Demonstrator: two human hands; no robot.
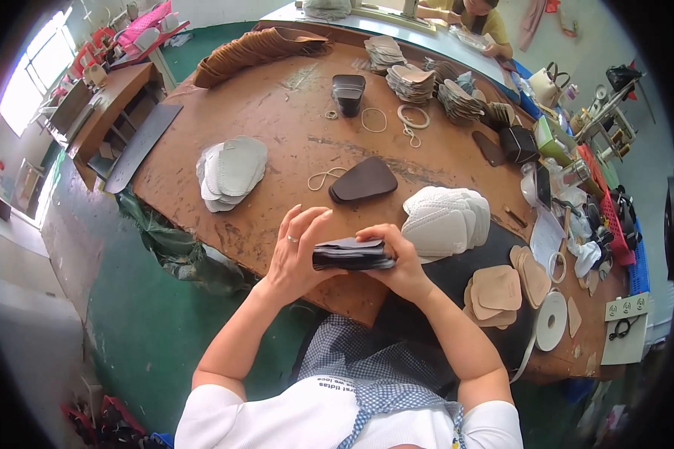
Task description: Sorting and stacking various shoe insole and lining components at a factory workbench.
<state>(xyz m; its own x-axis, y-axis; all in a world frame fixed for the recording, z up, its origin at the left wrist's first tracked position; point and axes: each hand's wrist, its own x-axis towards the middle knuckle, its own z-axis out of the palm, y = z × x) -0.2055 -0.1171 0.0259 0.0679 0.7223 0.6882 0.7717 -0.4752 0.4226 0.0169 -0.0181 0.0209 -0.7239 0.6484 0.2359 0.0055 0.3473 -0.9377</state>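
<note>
A small stack of dark, flat cut pieces with pale edges is held between my two hands at the table's near edge. My right hand grips its right end, thumb underneath and fingers curled over the top. At the left end, my left hand bears against the stack with palm and thumb, its other fingers raised and partly curled. A ring is on one of those fingers. Just beyond lies a pile of dark brown leather pieces, with a cream rubber band beside it. White stitched-edge pieces lie near my right hand.
Another white pile lies left. Farther back are a black stack, a long row of brown pieces and several bundles. Tan pieces and a tape roll lie right. A co-worker sits beyond.
</note>
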